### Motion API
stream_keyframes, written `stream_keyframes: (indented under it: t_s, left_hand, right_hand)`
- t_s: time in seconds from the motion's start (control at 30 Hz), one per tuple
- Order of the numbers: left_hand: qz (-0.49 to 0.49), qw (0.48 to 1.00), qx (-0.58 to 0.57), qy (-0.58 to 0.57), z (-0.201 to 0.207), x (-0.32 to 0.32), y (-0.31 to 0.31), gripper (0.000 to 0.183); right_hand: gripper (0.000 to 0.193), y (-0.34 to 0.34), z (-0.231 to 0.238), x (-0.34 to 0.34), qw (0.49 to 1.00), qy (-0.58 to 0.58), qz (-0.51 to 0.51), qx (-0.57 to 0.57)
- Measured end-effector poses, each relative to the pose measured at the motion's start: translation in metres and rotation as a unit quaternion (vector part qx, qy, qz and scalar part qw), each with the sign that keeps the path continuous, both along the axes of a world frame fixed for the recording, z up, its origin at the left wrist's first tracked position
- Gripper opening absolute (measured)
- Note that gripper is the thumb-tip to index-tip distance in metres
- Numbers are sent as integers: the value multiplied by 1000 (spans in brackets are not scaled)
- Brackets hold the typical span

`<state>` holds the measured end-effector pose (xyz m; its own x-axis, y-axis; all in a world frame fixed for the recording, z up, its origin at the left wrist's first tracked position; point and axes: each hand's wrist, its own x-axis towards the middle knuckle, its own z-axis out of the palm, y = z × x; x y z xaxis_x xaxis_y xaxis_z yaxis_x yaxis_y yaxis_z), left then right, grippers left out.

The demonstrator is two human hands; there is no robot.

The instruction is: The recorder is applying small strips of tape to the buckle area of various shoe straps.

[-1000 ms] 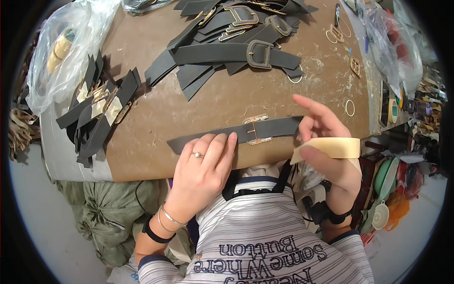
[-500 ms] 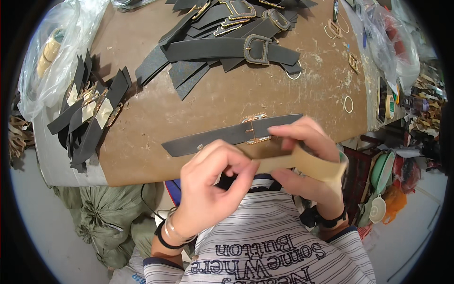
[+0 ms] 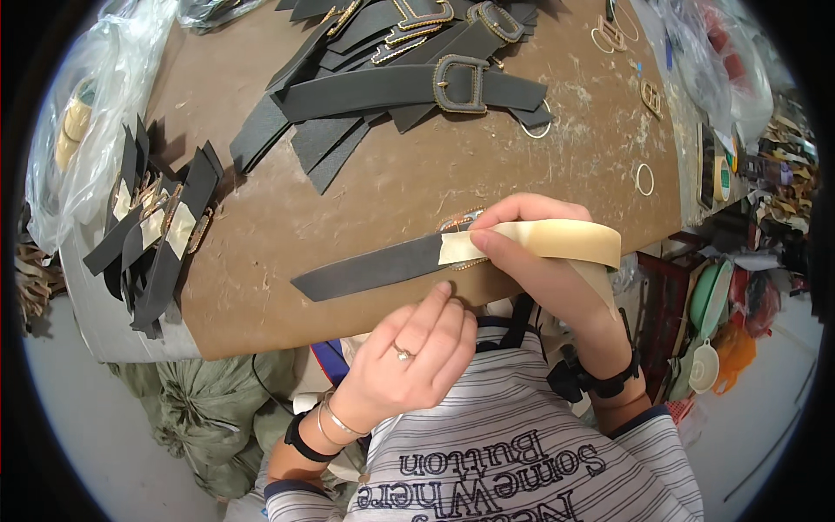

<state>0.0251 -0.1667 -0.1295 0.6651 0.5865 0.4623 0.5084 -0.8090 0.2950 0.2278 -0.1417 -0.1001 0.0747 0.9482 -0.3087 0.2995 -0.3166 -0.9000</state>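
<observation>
A dark strap (image 3: 370, 271) with a pointed left end lies on the table close to me. A metal buckle trimmed with beading (image 3: 464, 217) sits on it, partly covered. My right hand (image 3: 539, 248) pinches a roll of cream masking tape (image 3: 596, 237) at its leading strip, and the roll hangs over the wrist side. The free end of tape (image 3: 453, 248) lies across the strap at the buckle. Just below the strap is my left hand (image 3: 417, 352), holding nothing, its index finger stretched toward the tape and the other fingers loosely bent.
Many dark belts with buckles (image 3: 374, 91) are heaped at the far side. On the left, a bundle of short straps (image 3: 161, 230) bears tape patches. Clear plastic bags (image 3: 130, 87) line the left edge. A rubber band (image 3: 644, 179) and loose buckle (image 3: 651, 99) lie right.
My left hand has let go of the tape end and moved down from it. My right hand has brought the tape onto the strap at the buckle.
</observation>
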Motion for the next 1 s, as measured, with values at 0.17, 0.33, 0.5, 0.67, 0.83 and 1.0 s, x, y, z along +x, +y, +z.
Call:
stream_keyframes:
  t_s: [0.17,0.33,0.5,0.67,0.83,1.0]
  left_hand:
    - [-6,999,22,38,-1,6,6,18]
    - [20,991,-26,131,-9,11,8,40]
    - [5,971,69,229,-7,10,11,28]
    - [26,956,88,277,-6,15,1,36]
    - [54,980,-39,185,8,22,3,44]
    - [200,949,-214,-122,-2,54,31,21]
  right_hand:
    - [11,0,5,-1,998,10,-14,-54]
    - [14,-2,-5,0,996,-67,36,40]
    - [26,-1,9,17,983,-141,16,115]
    - [16,-5,-3,22,976,-175,69,113]
    - [12,-2,-7,23,978,-159,69,119]
    - [13,-4,-10,18,972,-178,77,136]
